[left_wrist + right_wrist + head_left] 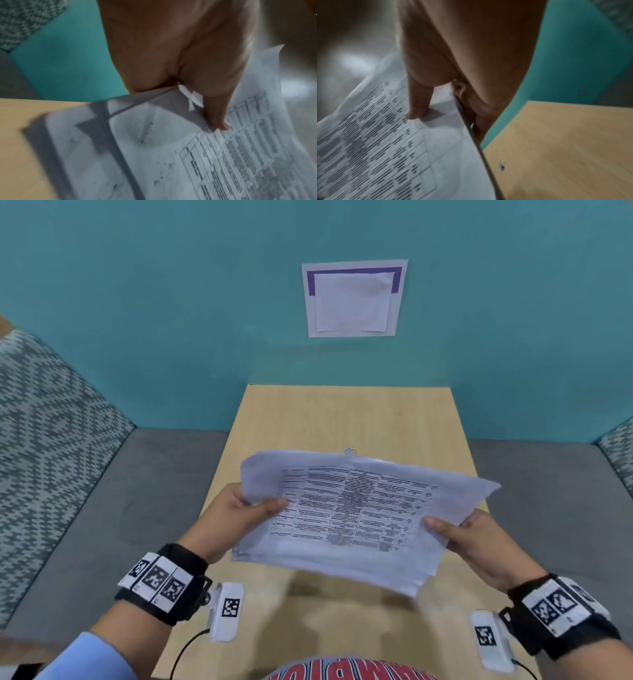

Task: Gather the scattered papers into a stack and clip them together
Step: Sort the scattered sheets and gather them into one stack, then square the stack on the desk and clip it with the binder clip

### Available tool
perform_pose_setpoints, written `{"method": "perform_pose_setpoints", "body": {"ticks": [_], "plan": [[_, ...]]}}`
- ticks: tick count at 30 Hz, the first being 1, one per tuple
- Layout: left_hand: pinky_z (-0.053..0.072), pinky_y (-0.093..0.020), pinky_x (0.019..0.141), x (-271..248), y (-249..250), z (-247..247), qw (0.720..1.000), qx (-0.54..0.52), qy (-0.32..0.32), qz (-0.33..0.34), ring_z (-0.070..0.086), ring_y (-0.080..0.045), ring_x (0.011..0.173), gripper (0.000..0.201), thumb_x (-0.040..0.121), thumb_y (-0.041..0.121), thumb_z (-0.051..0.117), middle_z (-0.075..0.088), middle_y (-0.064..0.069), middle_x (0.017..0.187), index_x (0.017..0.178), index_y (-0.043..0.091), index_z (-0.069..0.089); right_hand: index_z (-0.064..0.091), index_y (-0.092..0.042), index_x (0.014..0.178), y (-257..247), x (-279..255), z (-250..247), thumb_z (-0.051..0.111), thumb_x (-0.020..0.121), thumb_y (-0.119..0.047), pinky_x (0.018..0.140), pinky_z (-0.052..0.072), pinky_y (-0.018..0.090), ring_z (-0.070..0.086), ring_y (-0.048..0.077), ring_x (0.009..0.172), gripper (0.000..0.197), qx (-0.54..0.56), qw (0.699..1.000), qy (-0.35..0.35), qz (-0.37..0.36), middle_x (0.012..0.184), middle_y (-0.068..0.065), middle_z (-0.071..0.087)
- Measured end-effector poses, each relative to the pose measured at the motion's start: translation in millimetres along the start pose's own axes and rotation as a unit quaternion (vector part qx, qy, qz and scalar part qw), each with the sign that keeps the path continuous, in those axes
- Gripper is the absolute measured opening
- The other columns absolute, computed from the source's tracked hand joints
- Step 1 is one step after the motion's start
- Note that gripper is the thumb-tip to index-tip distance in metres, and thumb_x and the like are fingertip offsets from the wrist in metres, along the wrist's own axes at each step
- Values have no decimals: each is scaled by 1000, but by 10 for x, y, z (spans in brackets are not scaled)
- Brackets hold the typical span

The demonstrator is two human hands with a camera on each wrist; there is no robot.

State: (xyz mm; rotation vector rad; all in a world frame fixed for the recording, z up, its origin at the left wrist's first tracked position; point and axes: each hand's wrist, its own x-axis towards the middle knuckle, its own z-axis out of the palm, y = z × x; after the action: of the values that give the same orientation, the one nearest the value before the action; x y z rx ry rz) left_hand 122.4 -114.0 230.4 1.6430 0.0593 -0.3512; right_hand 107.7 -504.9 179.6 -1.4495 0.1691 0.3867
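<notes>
both hands, left hand (pixel 239 511) and right hand (pixel 479 546), are pinching the papers (pixel 349 515) by their side edges. light, floppy sheets are sagging; each grip is clamping them, edges uneven.

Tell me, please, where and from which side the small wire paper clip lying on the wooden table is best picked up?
Pinch the small wire paper clip across its loops from above. It seems to lie flat on the light wooden table just beyond the sheaf of white printed papers, so one hand must first let go.

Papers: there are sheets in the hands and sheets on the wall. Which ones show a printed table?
The stack of papers held by the left hand and right hand above the table; its top sheet carries a printed grid. The wall sheets look blank.
</notes>
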Motion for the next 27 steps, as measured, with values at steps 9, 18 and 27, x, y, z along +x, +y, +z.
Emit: {"method": "perform_pose_setpoints", "body": {"ticks": [9, 18, 27], "plan": [[58, -19, 83, 198, -929, 39, 998, 49, 14, -31, 77, -7, 104, 29, 91, 14, 82, 83, 8, 111, 110, 35, 82, 81, -27, 103, 328, 40, 103, 82, 86, -4, 82, 56, 17, 75, 3, 97, 28, -168, 972, 95, -133, 104, -12, 82], [56, -30, 76, 356, -1579, 1, 979, 190, -18, -74, 76, -13, 87, 18, 99, 14, 75, 83, 2, 97, 98, 29, 84, 82, -38, 95, 1169, 388, -226, 68, 88, 15, 84, 53, 10, 75, 7, 97, 55, -282, 957, 54, -27, 102, -17, 81], [56, -23, 91, 506, -1353, -169, 980, 190, 18, -52, 75, -5, 101, 24, 92, 18, 82, 81, 11, 109, 112, 31, 79, 80, -28, 100, 951, 418, -165, 83, 85, -1, 82, 55, 14, 74, 3, 92, 30, -256, 965, 42, -43, 100, -17, 80]]}}
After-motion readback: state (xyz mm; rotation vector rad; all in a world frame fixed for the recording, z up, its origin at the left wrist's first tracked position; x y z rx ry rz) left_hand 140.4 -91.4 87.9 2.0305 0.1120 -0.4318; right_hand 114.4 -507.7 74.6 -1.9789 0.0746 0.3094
